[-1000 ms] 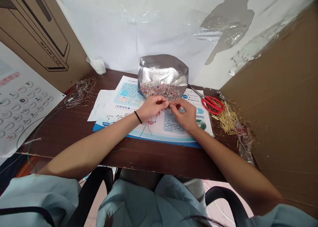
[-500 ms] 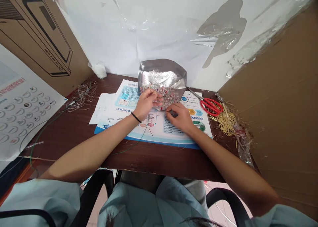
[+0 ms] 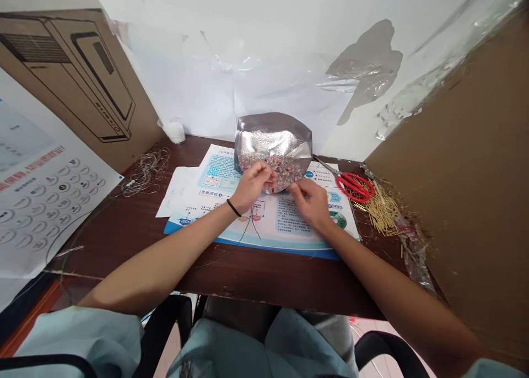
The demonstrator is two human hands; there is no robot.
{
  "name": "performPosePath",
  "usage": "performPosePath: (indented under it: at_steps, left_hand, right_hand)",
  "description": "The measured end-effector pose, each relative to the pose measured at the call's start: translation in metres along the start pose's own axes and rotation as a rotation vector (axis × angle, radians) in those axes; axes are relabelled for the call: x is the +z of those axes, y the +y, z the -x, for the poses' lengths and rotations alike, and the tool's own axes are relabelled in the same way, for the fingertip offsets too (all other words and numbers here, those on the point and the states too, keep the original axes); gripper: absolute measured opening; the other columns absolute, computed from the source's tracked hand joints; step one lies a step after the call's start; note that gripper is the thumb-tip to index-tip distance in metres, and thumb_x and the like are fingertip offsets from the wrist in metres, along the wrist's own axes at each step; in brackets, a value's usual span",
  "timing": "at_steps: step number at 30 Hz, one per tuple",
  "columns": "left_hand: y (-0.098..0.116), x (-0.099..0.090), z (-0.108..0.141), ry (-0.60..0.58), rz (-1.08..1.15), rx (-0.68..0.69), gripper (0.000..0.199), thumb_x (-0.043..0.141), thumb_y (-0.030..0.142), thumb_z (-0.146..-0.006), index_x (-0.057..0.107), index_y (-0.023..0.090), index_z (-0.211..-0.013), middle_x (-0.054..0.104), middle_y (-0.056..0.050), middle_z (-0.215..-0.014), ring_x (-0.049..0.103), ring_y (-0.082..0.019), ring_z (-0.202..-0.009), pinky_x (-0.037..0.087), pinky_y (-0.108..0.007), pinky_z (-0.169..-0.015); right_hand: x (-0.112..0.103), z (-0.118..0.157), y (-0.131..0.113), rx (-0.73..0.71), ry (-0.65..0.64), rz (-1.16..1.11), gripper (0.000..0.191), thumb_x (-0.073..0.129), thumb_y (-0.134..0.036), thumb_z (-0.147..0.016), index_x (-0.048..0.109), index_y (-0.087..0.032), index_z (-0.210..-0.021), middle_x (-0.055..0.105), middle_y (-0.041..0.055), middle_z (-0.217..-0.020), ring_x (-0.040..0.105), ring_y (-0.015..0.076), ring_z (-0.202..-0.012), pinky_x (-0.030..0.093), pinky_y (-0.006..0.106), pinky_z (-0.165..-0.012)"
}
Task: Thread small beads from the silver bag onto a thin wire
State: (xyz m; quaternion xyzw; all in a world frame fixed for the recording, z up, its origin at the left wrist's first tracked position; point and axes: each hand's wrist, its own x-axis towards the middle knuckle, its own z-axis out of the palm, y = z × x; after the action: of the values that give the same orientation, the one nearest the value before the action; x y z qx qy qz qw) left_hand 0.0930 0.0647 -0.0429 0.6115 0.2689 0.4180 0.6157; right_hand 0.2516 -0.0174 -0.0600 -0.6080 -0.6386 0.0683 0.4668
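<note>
A silver foil bag (image 3: 273, 125) stands open at the back of the desk, with many small mixed-colour beads (image 3: 285, 170) inside. In front of its left part is my left hand (image 3: 253, 184), thumb and fingers pinched together; what they hold is too small to make out. A dark thread (image 3: 244, 229) hangs below this hand onto the printed sheet (image 3: 289, 240). My right hand (image 3: 311, 203) rests on the sheet by the bag's lower right edge, its thumb and forefinger closed near the rim. Anything between them is too small to see.
Red-handled scissors (image 3: 356, 187) lie right of the bag, beside a pile of gold-coloured sticks (image 3: 382, 212) and crumpled plastic (image 3: 415, 257). Tangled clear thread (image 3: 149, 171) is at the left. Cardboard boxes (image 3: 78, 86) and a white wall (image 3: 273, 47) surround the desk.
The whole view has shifted, so everything appears slightly lower and to the right. My left hand has turned a little, its fingers drawn closer together. My right thumb and forefinger are nearer the bag's lower right edge.
</note>
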Motion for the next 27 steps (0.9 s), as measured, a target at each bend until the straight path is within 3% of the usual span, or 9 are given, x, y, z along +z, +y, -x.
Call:
performPosePath:
  at_steps: [3,7,9,13,16,19,22,27]
  left_hand:
    - [0.001,0.001,0.003,-0.064,-0.339,0.199,0.015,0.053,0.020,-0.088,0.053,0.016,-0.074,0.060,-0.004,-0.083,0.056,-0.013,-0.080,0.049,-0.031,-0.080]
    - [0.004,0.002,0.006,-0.064,-0.662,0.359,0.014,0.055,0.020,-0.088,0.059,0.016,-0.075,0.062,-0.005,-0.085,0.056,-0.016,-0.087,0.046,-0.036,-0.087]
    - [0.004,0.002,0.007,-0.066,-0.701,0.358,0.014,0.056,0.020,-0.088,0.060,0.016,-0.076,0.062,-0.005,-0.088,0.056,-0.017,-0.089,0.045,-0.037,-0.089]
    - [0.008,-0.004,0.004,-0.084,-0.754,0.359,0.015,0.054,0.021,-0.089,0.060,0.016,-0.076,0.064,-0.005,-0.089,0.057,-0.017,-0.090,0.045,-0.037,-0.087]
    - [0.015,-0.016,-0.002,0.037,-0.874,0.404,0.015,0.053,0.019,-0.089,0.059,0.017,-0.075,0.064,-0.005,-0.087,0.056,-0.019,-0.090,0.044,-0.037,-0.086]
    - [0.018,-0.026,-0.006,0.111,-0.990,0.425,0.015,0.052,0.018,-0.088,0.058,0.017,-0.075,0.064,-0.006,-0.087,0.055,-0.020,-0.091,0.044,-0.038,-0.087]
    - [0.013,-0.026,-0.005,0.044,-1.117,0.407,0.017,0.051,0.020,-0.088,0.061,0.016,-0.074,0.065,-0.009,-0.087,0.055,-0.024,-0.091,0.042,-0.043,-0.089]
    - [0.001,-0.016,0.000,-0.034,-1.304,0.391,0.021,0.050,0.022,-0.089,0.066,0.016,-0.078,0.068,-0.009,-0.089,0.057,-0.029,-0.093,0.036,-0.050,-0.091]
  right_hand:
    - [-0.001,-0.001,0.001,0.121,0.038,-0.217,0.041,0.043,-0.048,-0.094,0.070,-0.019,-0.085,0.069,0.0060,-0.078,0.061,0.0189,-0.074,0.046,0.035,-0.071]
    - [0.007,0.001,-0.001,0.169,-0.076,-0.415,0.036,0.058,-0.049,-0.086,0.068,-0.021,-0.107,0.073,0.0055,-0.094,0.065,0.0184,-0.082,0.049,0.034,-0.073]
    - [0.011,0.003,-0.003,0.207,-0.102,-0.453,0.036,0.066,-0.043,-0.081,0.067,-0.021,-0.110,0.073,0.0037,-0.087,0.064,0.0173,-0.076,0.049,0.032,-0.069]
    - [0.012,0.003,-0.003,0.263,0.003,-0.447,0.020,0.068,-0.038,-0.077,0.070,-0.020,-0.088,0.071,0.0019,-0.077,0.061,0.0151,-0.069,0.048,0.031,-0.067]
    - [0.008,0.000,0.001,0.284,0.076,-0.355,0.015,0.066,-0.035,-0.078,0.069,-0.021,-0.082,0.069,0.0012,-0.073,0.058,0.0143,-0.065,0.047,0.031,-0.064]
    - [0.006,-0.002,0.006,0.295,0.084,-0.318,0.018,0.063,-0.033,-0.080,0.069,-0.021,-0.091,0.070,0.0014,-0.077,0.060,0.0147,-0.065,0.049,0.032,-0.066]
    - [0.005,-0.002,0.007,0.289,0.081,-0.301,0.025,0.063,-0.034,-0.081,0.070,-0.021,-0.101,0.073,0.0035,-0.084,0.063,0.0161,-0.068,0.051,0.034,-0.070]
    - [0.005,-0.001,0.002,0.236,0.085,-0.219,0.021,0.060,-0.033,-0.082,0.072,-0.019,-0.092,0.074,0.0061,-0.086,0.065,0.0181,-0.072,0.051,0.035,-0.070]
